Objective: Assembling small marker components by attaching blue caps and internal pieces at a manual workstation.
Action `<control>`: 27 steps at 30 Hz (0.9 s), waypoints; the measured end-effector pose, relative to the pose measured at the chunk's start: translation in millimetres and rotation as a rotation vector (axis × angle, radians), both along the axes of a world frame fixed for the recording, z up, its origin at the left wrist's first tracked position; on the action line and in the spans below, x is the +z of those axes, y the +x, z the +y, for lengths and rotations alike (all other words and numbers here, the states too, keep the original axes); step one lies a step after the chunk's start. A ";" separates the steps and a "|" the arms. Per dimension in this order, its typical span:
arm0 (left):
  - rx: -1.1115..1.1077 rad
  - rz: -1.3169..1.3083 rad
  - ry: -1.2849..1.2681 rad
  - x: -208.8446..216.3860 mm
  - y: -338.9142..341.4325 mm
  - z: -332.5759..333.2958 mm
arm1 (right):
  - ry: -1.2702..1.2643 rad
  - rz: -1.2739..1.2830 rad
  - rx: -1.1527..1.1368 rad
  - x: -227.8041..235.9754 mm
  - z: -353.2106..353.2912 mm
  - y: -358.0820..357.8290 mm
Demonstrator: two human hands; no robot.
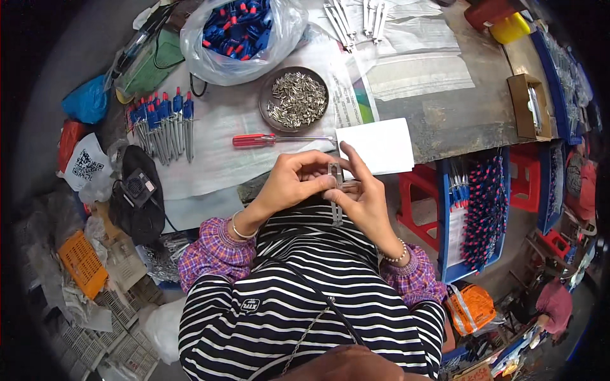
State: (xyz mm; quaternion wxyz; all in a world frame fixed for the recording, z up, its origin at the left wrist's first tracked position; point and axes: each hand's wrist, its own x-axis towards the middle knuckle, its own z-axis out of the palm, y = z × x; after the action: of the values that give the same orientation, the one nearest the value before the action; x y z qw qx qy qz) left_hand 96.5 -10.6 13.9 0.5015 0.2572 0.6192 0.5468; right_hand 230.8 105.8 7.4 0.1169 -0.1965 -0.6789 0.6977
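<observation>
Just above my lap, both hands meet at a slotted, silver-coloured metal strip (337,213) that hangs down between them. My left hand (286,184) pinches it from the left with thumb and fingers. My right hand (367,198) grips it from the other side, thumb below and index finger raised. Part of the strip is hidden by the fingers. Beyond the hands lies a screwdriver (254,140) with a red handle, its shaft pointing right. A white sheet (384,147) lies right of the screwdriver's tip. Farther off stands a round dark bowl (262,101) filled with small metal pins.
Blue-handled, red-tipped metal pieces (165,120) lie in a bunch at left. A clear plastic bag (197,60) holds more blue-and-red parts. Metal strips (340,25) lie at the back. At right are a cardboard box (518,95), red stool (413,197) and blue tray (452,270).
</observation>
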 end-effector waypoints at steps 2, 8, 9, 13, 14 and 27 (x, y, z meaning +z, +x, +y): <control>0.062 -0.006 0.008 1.3 0.7 0.6 | -0.319 -0.073 0.005 -4.3 -2.8 8.6; 0.083 -0.053 0.022 1.3 4.0 -0.7 | -0.516 -0.082 0.025 -10.5 -10.4 17.1; 0.095 -0.037 0.030 1.3 4.5 -0.5 | -0.550 -0.087 0.008 -10.7 -9.9 17.1; 0.096 -0.016 0.055 -4.9 7.4 2.0 | -0.505 -0.092 -0.001 -16.5 -6.5 24.1; 0.082 0.101 0.032 -4.2 7.4 1.6 | -0.506 -0.097 -0.017 -16.2 -1.6 29.0; -0.085 1.500 -0.192 2.6 -34.0 -28.7 | 0.797 -0.194 -0.117 -30.1 31.1 55.2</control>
State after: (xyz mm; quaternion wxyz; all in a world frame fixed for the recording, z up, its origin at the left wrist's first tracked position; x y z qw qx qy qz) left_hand 62.5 -39.2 16.5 -0.0132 0.5392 0.8287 0.1491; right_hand 286.0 136.9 -22.7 0.1587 -0.2391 -0.8915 0.3505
